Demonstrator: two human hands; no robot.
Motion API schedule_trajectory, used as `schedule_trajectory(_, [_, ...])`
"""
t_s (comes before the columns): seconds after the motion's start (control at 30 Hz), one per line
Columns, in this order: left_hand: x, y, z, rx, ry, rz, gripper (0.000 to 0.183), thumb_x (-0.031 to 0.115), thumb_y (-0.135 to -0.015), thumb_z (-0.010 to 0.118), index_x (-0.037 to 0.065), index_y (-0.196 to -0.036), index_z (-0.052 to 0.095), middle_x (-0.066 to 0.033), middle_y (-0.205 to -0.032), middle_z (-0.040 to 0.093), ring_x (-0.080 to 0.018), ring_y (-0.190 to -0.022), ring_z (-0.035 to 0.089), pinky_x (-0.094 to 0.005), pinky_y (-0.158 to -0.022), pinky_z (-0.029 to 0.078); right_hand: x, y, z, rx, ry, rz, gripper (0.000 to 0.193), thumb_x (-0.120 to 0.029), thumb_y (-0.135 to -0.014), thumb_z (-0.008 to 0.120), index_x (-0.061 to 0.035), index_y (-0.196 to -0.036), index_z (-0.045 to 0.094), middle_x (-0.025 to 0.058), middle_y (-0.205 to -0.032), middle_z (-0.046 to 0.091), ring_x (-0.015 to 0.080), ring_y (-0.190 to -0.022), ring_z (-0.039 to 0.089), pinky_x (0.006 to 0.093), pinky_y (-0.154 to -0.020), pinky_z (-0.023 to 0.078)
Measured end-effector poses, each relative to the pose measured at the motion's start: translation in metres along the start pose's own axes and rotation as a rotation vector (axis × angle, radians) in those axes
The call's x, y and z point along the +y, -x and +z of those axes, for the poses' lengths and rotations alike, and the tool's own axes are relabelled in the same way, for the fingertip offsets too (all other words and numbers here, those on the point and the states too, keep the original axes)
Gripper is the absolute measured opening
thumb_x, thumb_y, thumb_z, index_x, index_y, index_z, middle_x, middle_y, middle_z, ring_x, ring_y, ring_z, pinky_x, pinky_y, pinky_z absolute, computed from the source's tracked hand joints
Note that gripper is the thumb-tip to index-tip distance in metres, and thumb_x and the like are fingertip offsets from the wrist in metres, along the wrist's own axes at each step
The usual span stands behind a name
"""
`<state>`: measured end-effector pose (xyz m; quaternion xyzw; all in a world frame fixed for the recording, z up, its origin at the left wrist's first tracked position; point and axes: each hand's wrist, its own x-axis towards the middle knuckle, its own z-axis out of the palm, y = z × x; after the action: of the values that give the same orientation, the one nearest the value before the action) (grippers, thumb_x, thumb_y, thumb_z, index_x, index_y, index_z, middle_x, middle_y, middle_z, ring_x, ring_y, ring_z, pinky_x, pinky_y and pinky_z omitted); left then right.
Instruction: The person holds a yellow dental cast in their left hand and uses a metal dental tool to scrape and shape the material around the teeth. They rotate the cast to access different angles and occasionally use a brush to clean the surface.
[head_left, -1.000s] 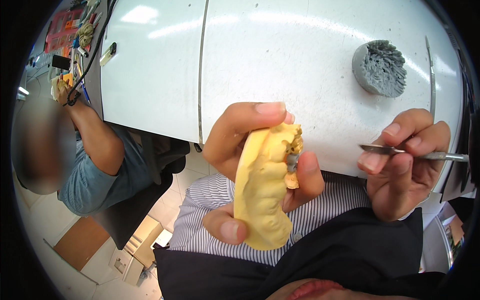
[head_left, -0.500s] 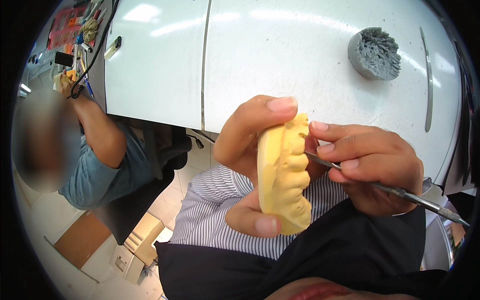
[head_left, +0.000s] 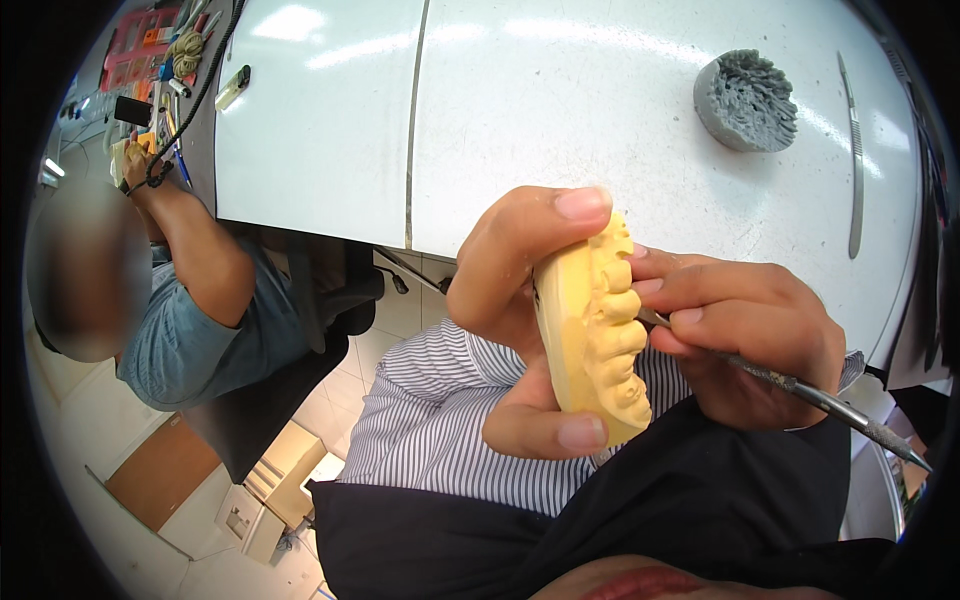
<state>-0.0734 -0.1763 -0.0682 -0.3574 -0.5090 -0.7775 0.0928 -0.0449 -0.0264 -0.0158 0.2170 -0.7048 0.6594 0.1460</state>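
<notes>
White worktop (head_left: 540, 110), on which a grey ridged cylinder (head_left: 722, 105) and a slim metal tool (head_left: 855, 170) are laid; yellow dental cast (head_left: 595, 335), held at the worktop's near edge, clamped between thumb and fingers of the left hand (head_left: 505, 265); metal carver (head_left: 835, 405), gripped by the right hand's (head_left: 760, 325) fingers, inner end just beside the cast's teeth

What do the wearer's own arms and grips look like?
Left grip and right grip: both bare, no gloves, rings or markings visible; rounded fingernails. A bit of striped cloth, likely a cuff, shows past the right one. Can't make out a distinct left sleeve; forearms mostly hidden.
</notes>
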Motion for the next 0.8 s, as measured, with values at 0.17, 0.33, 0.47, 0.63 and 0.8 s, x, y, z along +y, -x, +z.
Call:
schedule_trajectory(0.17, [0.0023, -0.0009, 0.0009, -0.005, 0.009, -0.004, 0.074, -0.003, -0.069, 0.056, 0.023, -0.128, 0.019, -0.0234, -0.113, 0.040, -0.0150, -0.066, 0.053, -0.0188, -0.057, 0.047, -0.0016, -0.0024, 0.0006, 0.008, 0.012, -0.010, 0.017, 0.007, -0.076, 0.062, 0.0039, -0.089, 0.051, 0.0201, -0.083, 0.060, 0.0309, -0.081, 0.065, 0.0406, -0.075, 0.055])
schedule_trajectory(0.33, [0.0021, -0.0003, 0.0011, -0.010, 0.017, -0.009, 0.073, -0.002, -0.070, 0.056, 0.022, -0.128, 0.019, -0.0233, -0.113, 0.040, -0.0150, -0.066, 0.053, -0.0188, -0.057, 0.047, 0.0000, 0.0000, -0.0004, -0.012, 0.018, -0.022, 0.016, 0.009, -0.077, 0.061, 0.0044, -0.088, 0.050, 0.0203, -0.082, 0.060, 0.0311, -0.082, 0.065, 0.0402, -0.075, 0.055])
schedule_trajectory(0.47, [0.0016, 0.0008, 0.0014, -0.011, 0.017, -0.013, 0.073, -0.002, -0.070, 0.056, 0.022, -0.128, 0.019, -0.0233, -0.113, 0.040, -0.0150, -0.065, 0.053, -0.0188, -0.057, 0.047, -0.0022, -0.0028, -0.0004, -0.006, 0.038, -0.004, 0.017, 0.010, -0.076, 0.060, 0.0039, -0.089, 0.050, 0.0203, -0.083, 0.060, 0.0309, -0.081, 0.065, 0.0404, -0.075, 0.055])
schedule_trajectory(0.63, [0.0020, 0.0001, 0.0017, -0.013, 0.017, -0.017, 0.073, -0.002, -0.070, 0.056, 0.021, -0.128, 0.019, -0.0233, -0.113, 0.040, -0.0149, -0.065, 0.053, -0.0188, -0.057, 0.047, -0.0002, -0.0007, -0.0030, -0.042, 0.004, -0.008, 0.017, 0.009, -0.076, 0.060, 0.0035, -0.089, 0.050, 0.0200, -0.084, 0.059, 0.0304, -0.080, 0.065, 0.0405, -0.075, 0.055])
schedule_trajectory(0.8, [0.0010, 0.0008, 0.0002, -0.013, 0.021, -0.021, 0.073, -0.001, -0.071, 0.056, 0.021, -0.128, 0.019, -0.0233, -0.113, 0.040, -0.0149, -0.065, 0.053, -0.0188, -0.056, 0.047, -0.0042, -0.0030, -0.0011, -0.024, 0.038, 0.014, 0.016, 0.008, -0.077, 0.060, 0.0034, -0.089, 0.051, 0.0195, -0.084, 0.060, 0.0302, -0.080, 0.065, 0.0401, -0.075, 0.055])
